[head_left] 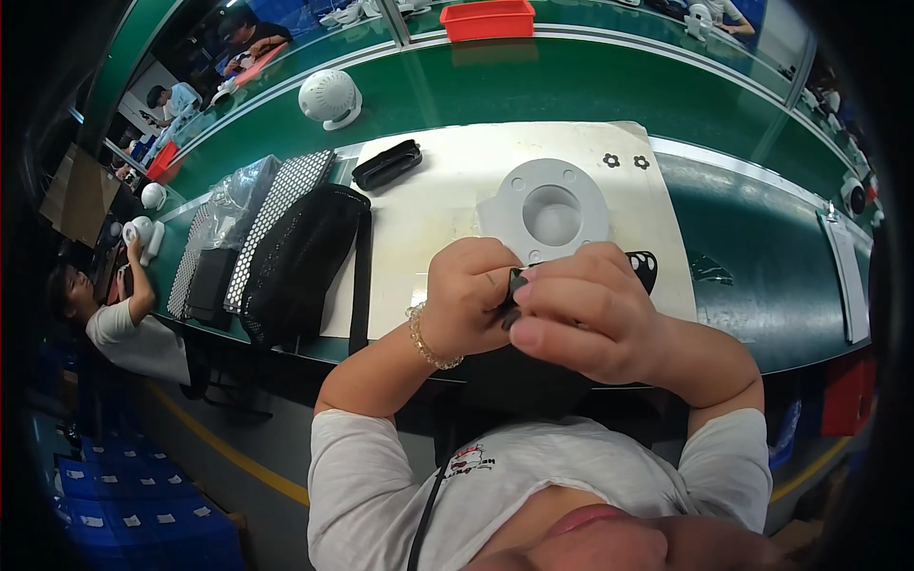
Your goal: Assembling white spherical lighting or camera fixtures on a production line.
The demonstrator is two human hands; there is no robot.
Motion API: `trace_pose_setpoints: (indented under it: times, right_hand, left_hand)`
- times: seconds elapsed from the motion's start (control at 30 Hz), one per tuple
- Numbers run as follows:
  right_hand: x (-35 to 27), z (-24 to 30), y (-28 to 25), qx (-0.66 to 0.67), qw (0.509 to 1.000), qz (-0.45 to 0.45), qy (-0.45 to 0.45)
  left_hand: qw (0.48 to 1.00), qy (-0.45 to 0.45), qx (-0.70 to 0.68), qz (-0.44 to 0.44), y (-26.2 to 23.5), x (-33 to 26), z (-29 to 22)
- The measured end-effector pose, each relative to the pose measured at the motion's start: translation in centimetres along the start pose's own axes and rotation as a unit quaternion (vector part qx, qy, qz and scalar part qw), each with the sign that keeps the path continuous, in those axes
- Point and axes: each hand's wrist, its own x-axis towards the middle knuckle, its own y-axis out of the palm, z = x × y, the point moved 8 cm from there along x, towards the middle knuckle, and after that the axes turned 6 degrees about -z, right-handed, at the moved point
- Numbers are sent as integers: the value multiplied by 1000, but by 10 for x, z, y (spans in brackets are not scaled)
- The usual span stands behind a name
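Both hands are closed in front of the torso, over the near edge of the desk [762, 252]. Left hand [469, 297] is curled nearly into a fist, right hand [598, 309] pinches with thumb and fingers; a small black part [515, 285] sits between them, mostly hidden, exact shape can't be told.

Desk is green, with a cream mat [438, 195] beyond and around the hands. Just past them on it: a pale grey plate [550, 175] with a round middle. Farther right, two black flower-shaped pieces [626, 162]. Left of the hands: black mesh bag [307, 252], perforated sheets, black case [387, 166]. Well beyond: white fan [329, 99], red tray [487, 19]. Far right: clipboard [845, 276].

Room: co-worker [138, 319] seated far left, blue bins [143, 504] and yellow floor line [238, 463] behind-left.
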Motion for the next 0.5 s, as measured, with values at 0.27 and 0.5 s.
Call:
trace_pose_setpoints:
  times: [0.27,0.5]
  right_hand:
    - [5,-9,-10,152,984,53,80]
    - [-12,-113,-37,138,927,-112,329]
  left_hand:
    - [996,-69,-49,15,-3,5,4]
    - [991,115,25,70,13,4,-28]
